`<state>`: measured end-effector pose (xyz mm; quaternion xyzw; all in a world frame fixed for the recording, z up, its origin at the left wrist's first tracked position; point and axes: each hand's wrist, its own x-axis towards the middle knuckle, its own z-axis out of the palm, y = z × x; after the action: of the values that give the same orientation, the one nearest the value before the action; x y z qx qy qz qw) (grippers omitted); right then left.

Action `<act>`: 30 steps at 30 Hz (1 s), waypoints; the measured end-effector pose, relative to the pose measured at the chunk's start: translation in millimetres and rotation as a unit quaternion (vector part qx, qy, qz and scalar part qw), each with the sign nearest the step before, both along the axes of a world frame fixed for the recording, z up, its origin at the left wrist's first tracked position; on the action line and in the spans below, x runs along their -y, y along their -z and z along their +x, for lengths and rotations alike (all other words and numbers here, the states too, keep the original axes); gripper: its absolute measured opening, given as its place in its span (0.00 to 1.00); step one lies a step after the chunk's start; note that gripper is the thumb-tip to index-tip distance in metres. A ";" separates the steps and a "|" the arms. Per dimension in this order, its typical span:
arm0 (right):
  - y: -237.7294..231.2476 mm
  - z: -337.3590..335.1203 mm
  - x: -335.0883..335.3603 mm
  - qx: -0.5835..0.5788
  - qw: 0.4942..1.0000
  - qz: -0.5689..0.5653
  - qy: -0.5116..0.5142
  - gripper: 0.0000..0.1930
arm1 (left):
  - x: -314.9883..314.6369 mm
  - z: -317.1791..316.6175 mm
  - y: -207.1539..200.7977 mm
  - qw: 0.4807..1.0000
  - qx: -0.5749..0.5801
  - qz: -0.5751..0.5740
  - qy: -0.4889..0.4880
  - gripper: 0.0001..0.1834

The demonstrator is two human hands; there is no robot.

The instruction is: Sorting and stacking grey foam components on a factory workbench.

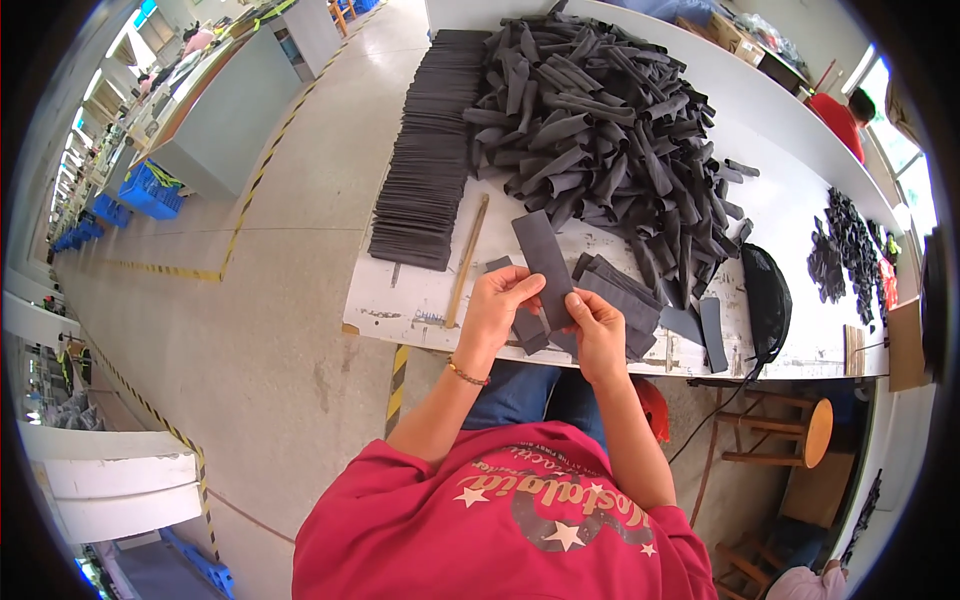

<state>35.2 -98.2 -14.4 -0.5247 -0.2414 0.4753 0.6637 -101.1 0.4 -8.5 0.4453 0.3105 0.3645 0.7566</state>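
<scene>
Between my two hands, above the near edge of the white table, is a flat dark grey fabric strip [541,262]. My left hand [503,300] pinches its left edge between thumb and fingers. Lower on the strip's right side, my right hand [598,325] grips it the same way. Beneath and beside the hands lie several loose flat strips [622,298] of the same material. Farther off rises a big heap of curled dark strips [600,130]. To its left runs a long, neatly stacked row of strips [428,150].
A wooden stick [468,260] lies on the white table [415,310] left of my hands. A black rounded bag-like object [765,300] with a cord stands to the right. A wooden stool [815,432] is under the table's right side. Another person in red [838,122] is beyond the partition.
</scene>
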 end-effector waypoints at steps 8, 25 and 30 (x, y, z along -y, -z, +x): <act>-2.5 -1.9 -1.5 -0.015 1.000 0.001 -0.013 0.13 | -10.7 1.0 3.6 0.996 0.032 -0.041 -0.066 0.11; 45.0 -24.9 -12.8 0.566 0.820 -0.088 -0.005 0.09 | -14.5 -16.2 69.6 0.911 -0.327 0.188 -0.168 0.22; 28.6 -40.3 -2.9 0.690 0.702 -0.164 -0.067 0.13 | -18.2 -4.8 74.2 0.829 -0.397 0.320 -0.230 0.21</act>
<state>-5.1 -95.3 -43.0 -0.7890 -0.5842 0.0558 0.1820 -105.9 18.6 -82.7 0.6845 0.5432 0.3989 0.2779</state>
